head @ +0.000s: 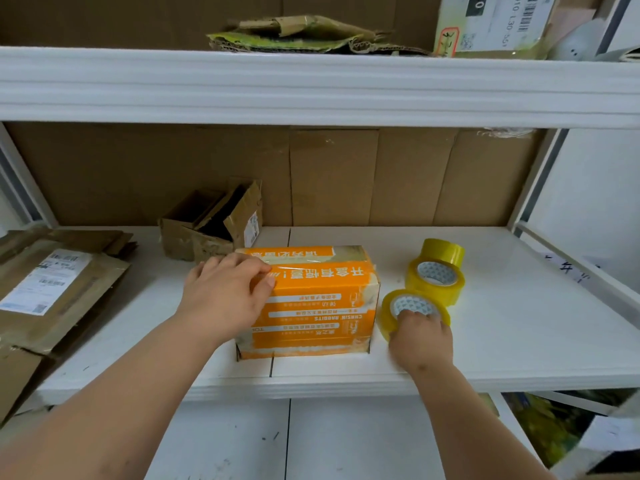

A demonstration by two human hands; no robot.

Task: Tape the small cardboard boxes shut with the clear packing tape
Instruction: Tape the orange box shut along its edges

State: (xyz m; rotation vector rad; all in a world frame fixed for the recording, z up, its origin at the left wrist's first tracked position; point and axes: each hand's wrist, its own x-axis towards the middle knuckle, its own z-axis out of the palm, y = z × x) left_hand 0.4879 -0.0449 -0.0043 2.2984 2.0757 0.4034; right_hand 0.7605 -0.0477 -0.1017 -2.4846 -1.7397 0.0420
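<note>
Left hand [225, 296] presses flat on orange box [311, 303] mid-shelf, right hand [420, 341] fingers curled on near tape roll [412, 311] just right of it; next likely pulling tape across seam.

An orange rectangular cardboard box [313, 299] bears white bands and white printed characters, with pale worn patches along its right edge and far top. Right of it, three yellow-tinted rolls of clear packing tape [435, 277] show white cores printed with small grey-blue triangles. The flat white shelf board [519, 323] carries dark scuff marks. Far left stands a plain brown, torn open cardboard box [211, 225]. At the near left lies flattened brown cardboard with a white label [45, 282] printed in black and blue.
</note>
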